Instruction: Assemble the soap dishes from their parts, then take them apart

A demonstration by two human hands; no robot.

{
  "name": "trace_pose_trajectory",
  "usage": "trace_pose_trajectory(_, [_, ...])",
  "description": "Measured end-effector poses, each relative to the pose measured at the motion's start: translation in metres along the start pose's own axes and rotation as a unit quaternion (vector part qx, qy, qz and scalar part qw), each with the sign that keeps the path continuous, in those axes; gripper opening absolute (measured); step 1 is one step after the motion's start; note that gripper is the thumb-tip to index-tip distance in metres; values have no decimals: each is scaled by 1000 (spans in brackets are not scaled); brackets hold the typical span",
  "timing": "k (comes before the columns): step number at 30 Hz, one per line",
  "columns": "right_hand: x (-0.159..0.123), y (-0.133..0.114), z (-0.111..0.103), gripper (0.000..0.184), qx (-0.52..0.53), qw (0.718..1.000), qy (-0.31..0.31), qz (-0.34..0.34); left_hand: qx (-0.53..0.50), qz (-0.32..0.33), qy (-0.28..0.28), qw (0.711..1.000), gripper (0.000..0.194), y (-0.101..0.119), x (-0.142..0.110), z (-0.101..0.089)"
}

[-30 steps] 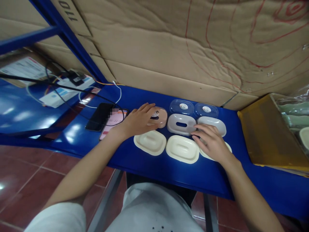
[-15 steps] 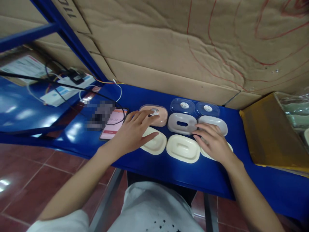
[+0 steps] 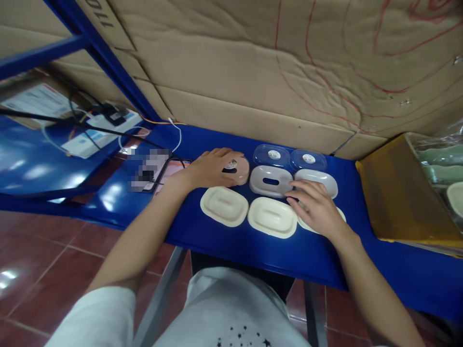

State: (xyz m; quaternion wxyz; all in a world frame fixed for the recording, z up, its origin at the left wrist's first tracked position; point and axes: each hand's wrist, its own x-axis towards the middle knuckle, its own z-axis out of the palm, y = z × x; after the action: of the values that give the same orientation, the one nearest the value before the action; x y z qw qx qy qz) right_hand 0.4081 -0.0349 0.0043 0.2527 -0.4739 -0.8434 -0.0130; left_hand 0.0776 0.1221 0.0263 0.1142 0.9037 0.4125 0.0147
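Observation:
My left hand [image 3: 213, 167] reaches over a pink soap dish [image 3: 243, 169], its fingers along the far edge and its thumb at the near edge. A round sticker and a dark slot show between them; the clear lid over it is hard to make out. My right hand [image 3: 316, 205] has its fingers loosely apart, the tips at the right end of a pale grey slotted dish [image 3: 258, 180]. Behind it lies a white dish [image 3: 325, 182], and a cream tray [image 3: 340, 217] is partly hidden under the hand. Two more cream trays, one left [image 3: 224, 206] and one central [image 3: 272, 217], lie in front.
Two clear lids with stickers, a left one [image 3: 262, 155] and a right one [image 3: 318, 161], lie at the back. A phone [image 3: 170, 168] and cables are on the left. At right stands a cardboard box [image 3: 405, 193] of wrapped green pieces. Cardboard [image 3: 235, 72] backs the blue table [image 3: 231, 241].
My left hand has moved up and closed round the pink soap dish, uncovering the left cream tray. My right hand stays by the grey dish. The view has shifted slightly.

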Motion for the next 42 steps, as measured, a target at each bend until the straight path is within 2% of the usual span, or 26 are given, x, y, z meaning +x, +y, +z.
trace_pose_trajectory(3, [-1, 1, -1, 20, 1, 1000, -7, -3, -1, -10, 7, 1000, 78, 7, -13, -11])
trace_pose_trajectory(7, [-2, 1, 0, 18, -3, 1000, -2, -10, -9, 22, 19, 1000, 77, 12, -27, -15])
trace_pose_trajectory(15, [0, 1, 2, 18, -9, 1000, -5, -5, -6, -26, -1, 1000, 74, 1, -7, -2])
trace_pose_trajectory(28, [-2, 2, 4, 20, -12, 1000, -19, -5, 24, -6, 11, 1000, 76, 1, -2, 6])
trace_pose_trajectory(42, [-4, 3, 7, 21, -7, 999, -30, -11, 21, -20, -9, 1000, 90, 2, 1, 6])
